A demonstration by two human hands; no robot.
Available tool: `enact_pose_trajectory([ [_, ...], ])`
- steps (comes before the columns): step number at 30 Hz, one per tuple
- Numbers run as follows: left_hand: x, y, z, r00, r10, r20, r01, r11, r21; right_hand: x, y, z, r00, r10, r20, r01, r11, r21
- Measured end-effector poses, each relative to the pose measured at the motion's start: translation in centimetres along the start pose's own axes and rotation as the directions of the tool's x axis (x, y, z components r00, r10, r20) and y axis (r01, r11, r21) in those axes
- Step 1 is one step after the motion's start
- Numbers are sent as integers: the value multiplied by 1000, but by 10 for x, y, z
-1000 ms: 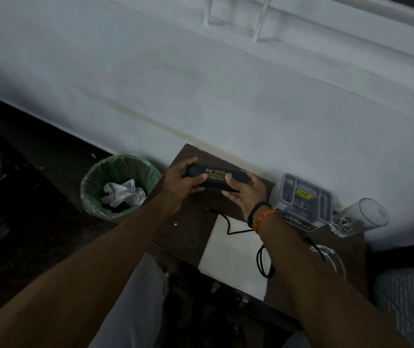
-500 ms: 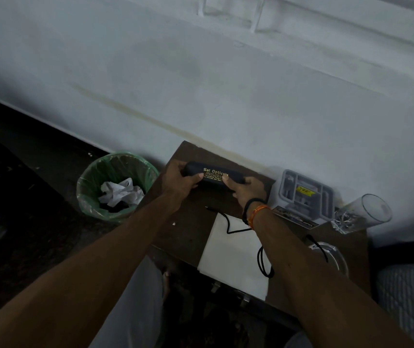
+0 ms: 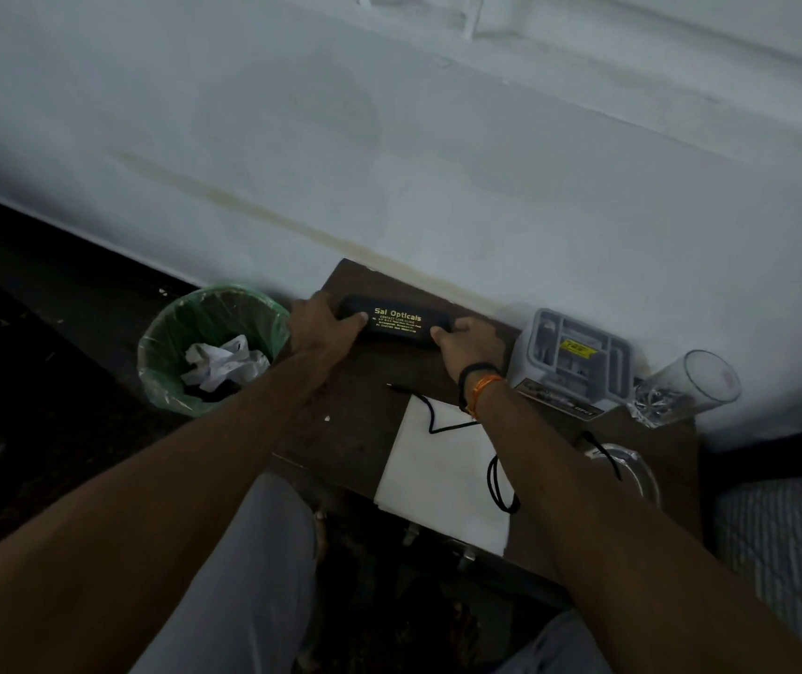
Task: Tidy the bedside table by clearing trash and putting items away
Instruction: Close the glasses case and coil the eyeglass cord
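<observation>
Glasses case at desk rear edge, gripped by ends w/ left hand & right hand fingers curled; prob. rigid, light, smooth.

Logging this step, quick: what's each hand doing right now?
Left hand: holding the left end of the glasses case.
Right hand: holding the case's right end.
</observation>
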State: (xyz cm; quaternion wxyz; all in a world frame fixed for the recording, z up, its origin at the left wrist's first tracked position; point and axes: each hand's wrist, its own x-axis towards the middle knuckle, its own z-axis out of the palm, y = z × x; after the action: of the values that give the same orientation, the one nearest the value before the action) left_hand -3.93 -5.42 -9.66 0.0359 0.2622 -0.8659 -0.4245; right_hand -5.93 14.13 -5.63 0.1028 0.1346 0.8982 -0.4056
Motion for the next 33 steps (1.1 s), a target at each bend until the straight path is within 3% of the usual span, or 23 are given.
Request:
enact_pose_trajectory([
  [2, -11, 5, -4, 995, 37, -97, -38, 999, -5, -10, 1, -8, 994, -98, -39, 94, 992, -83],
  [4, -35, 20, -9, 983, 145, -111, -148, 989, -22, -21, 4, -17, 973, -224, -50, 212, 962, -169],
  [7, -67, 31, -3, 952, 301, 50, -299, 953, -47, -41, 18, -34, 925, -373, 77, 379, 878, -292],
  [11, -92, 39, 13, 903, 351, 248, -357, 934, -23, -68, 48, -50, 867, -431, 251, 498, 774, -390],
  [17, -106, 43, 31, 744, 479, 465, -526, 850, -34, -84, 85, -55, 805, -506, 309, 592, 673, -443],
  [22, -102, 41, 45, 663, 493, 564, -595, 803, -2, -79, 101, -48, 751, -644, 141, 640, 661, -391],
  [26, -98, 48, 44, 643, 590, 488, -641, 764, -79, -71, 91, -58, 668, -743, -49, 677, 633, -376],
  [29, -92, 62, 41, 665, 594, 454, -651, 758, -38, -64, 77, -73, 682, -716, -150, 648, 686, -329],
  [33, -88, 85, 34, 645, 637, 423, -624, 758, -190, -60, 61, -100, 696, -641, -324, 643, 757, -117],
])
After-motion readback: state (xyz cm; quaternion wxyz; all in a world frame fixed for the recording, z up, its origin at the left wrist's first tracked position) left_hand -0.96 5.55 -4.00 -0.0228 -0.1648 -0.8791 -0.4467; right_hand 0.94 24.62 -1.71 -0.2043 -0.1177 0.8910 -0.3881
